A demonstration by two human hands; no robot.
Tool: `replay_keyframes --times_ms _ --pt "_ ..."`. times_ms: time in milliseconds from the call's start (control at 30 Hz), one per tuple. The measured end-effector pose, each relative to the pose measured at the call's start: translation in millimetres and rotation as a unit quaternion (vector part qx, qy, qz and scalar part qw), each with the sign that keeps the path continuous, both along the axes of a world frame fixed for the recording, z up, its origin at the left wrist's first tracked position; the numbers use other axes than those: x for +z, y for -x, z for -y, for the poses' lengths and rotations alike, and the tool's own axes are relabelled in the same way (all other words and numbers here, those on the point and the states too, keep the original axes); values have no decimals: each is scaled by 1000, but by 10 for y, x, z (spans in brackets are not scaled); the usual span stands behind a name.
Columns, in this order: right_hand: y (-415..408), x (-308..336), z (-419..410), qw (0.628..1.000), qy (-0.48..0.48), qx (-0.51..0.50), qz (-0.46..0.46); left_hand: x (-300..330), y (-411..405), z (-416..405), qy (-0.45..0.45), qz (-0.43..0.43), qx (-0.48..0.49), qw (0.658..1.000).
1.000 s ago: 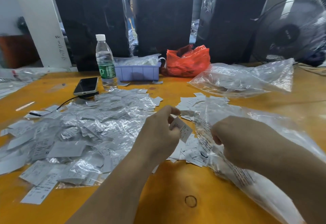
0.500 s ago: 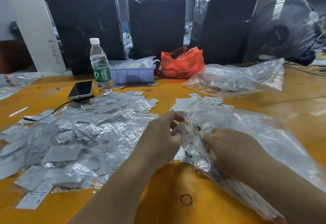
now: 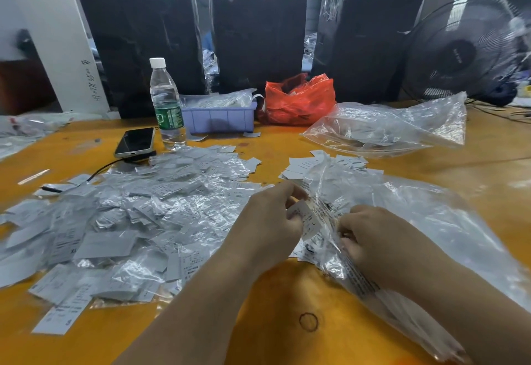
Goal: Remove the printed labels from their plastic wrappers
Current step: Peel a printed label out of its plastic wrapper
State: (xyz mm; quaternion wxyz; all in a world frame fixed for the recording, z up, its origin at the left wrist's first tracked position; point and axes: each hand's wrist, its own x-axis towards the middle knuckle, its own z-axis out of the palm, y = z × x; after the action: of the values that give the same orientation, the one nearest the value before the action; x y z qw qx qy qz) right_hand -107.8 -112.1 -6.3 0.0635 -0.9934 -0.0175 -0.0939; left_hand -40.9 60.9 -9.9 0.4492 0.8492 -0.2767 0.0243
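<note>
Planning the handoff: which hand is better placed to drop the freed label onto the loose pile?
Left. The left hand already pinches the white printed label; the right hand grips the clear plastic wrapper.

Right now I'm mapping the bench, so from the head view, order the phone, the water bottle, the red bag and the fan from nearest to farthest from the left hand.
1. Phone, far-left of the left hand, on the table.
2. Water bottle, just behind the phone.
3. Red bag, straight back by the black bundles.
4. Fan, far right corner.
</note>
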Motion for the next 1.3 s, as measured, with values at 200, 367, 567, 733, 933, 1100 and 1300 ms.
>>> replay_keyframes --times_ms 200,367,567,733,933,1100,1300 --pt "4 34 55 996 -83 12 10 0 -7 34 -2 3 5 1000" --pt "24 54 110 984 -132 39 113 14 -28 0 19 4 23 1000" --pt "-58 257 47 946 -262 61 180 73 -47 -90 39 8 62 997" --pt "-245 413 -29 847 -521 66 84 117 -53 -116 78 -11 83 993" --pt "-482 530 -239 677 -723 131 -45 188 -36 -121 121 -13 79 989" --pt "-631 362 -276 625 -756 170 -95 228 -37 -145 118 -38 77 989" --pt "-662 271 -180 625 -759 167 -79 246 -62 -114 156 -204 35 966"
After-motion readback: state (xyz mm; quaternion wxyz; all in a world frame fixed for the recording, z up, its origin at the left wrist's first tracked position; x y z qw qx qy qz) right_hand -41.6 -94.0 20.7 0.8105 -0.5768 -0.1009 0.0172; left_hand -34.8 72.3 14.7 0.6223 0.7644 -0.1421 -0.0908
